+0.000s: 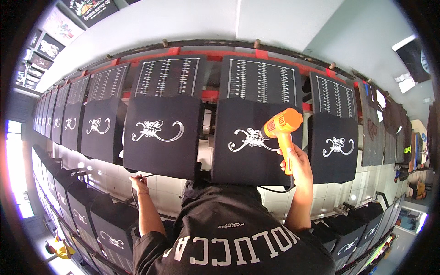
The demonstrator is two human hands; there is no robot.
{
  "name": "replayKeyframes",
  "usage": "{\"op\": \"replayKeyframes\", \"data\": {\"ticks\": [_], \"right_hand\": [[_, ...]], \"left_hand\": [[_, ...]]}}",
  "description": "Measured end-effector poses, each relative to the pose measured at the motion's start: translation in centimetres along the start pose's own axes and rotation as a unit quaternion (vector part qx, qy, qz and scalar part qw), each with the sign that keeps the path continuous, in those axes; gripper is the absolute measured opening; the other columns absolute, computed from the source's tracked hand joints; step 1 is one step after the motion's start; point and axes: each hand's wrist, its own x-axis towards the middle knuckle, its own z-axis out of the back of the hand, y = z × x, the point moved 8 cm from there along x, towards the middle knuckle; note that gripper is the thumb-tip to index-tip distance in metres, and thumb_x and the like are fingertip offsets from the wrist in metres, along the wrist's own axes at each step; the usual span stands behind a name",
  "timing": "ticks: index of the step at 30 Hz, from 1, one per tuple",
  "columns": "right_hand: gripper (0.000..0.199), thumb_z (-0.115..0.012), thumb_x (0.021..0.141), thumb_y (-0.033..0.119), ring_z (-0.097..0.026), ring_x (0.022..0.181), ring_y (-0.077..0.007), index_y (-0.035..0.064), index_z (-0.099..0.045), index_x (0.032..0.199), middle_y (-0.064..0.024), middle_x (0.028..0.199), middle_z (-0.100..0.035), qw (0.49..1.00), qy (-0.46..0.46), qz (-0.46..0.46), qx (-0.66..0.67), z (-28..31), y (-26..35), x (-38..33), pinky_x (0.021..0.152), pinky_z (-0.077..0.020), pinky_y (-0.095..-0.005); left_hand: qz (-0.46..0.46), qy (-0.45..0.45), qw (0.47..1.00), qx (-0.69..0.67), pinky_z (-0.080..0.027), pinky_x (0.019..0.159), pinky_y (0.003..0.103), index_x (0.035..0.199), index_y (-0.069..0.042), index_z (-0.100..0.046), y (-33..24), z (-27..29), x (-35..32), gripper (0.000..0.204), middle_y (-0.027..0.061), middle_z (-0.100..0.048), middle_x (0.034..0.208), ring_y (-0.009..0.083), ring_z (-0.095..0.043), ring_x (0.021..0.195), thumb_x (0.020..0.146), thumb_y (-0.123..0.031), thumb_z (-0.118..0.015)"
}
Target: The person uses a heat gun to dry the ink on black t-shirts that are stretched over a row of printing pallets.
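Centre-right, the right hand (299,165) wraps firmly round an orange heat gun (285,133); lower left, the left hand (140,184) seemingly pinches a dark cord (133,193).

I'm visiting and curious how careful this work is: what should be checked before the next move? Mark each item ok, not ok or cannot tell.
1. Right hand grips the orange heat gun by its handle: ok.
2. Nozzle is over the white print on the black fabric: ok.
3. Gap between nozzle and print: cannot tell from this view.
4. Heat gun switched on: cannot tell.
5. Left hand clear of the nozzle: ok, it is well off to the left, apparently holding a dark cord.
6. Fabric flat around the print: ok, no large folds show.
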Motion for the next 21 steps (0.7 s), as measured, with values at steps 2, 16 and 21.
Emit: {"op": "replayKeyframes", "data": {"ticks": [2,16,21], "right_hand": [[0.042,-0.057,0.097,0.029,-0.058,0.061,-0.0101,0.0009,-0.054,0.127,-0.0087,0.098,-0.065,0.999,-0.039,0.006,-0.007,-2.3,-0.3,-0.2,0.055,-0.0502,-0.0249],[0.035,-0.061,0.088,0.015,-0.058,0.061,-0.0127,0.0093,-0.052,0.121,-0.0040,0.075,-0.056,0.982,0.010,-0.038,0.187,-35.2,-3.7,-1.6,0.047,-0.0511,-0.0281],[0.027,-0.065,0.088,0.024,-0.059,0.058,-0.0115,0.0034,-0.056,0.104,-0.0024,0.072,-0.058,1.000,-0.001,-0.018,0.019,-40.2,-2.4,-0.8,0.044,-0.0447,-0.0242]], "left_hand": [[-0.012,0.000,1.000,-0.013,-0.050,0.061,0.031,0.085,-0.008,-0.053,-2.4,-0.1,2.4,0.056,0.0051,-0.059,0.080,0.0196,-0.058,0.069,0.100,-0.056,-0.028],[-0.153,-0.162,0.975,-0.016,-0.042,0.051,0.027,0.081,-0.007,-0.050,-24.9,9.0,26.6,0.039,0.0065,-0.057,0.073,0.0170,-0.049,0.056,0.099,-0.038,-0.034],[-0.107,-0.093,0.990,-0.017,-0.041,0.050,0.026,0.077,-0.010,-0.047,-25.4,8.7,32.2,0.044,0.0025,-0.050,0.068,0.0152,-0.046,0.054,0.100,-0.043,-0.031]]}}
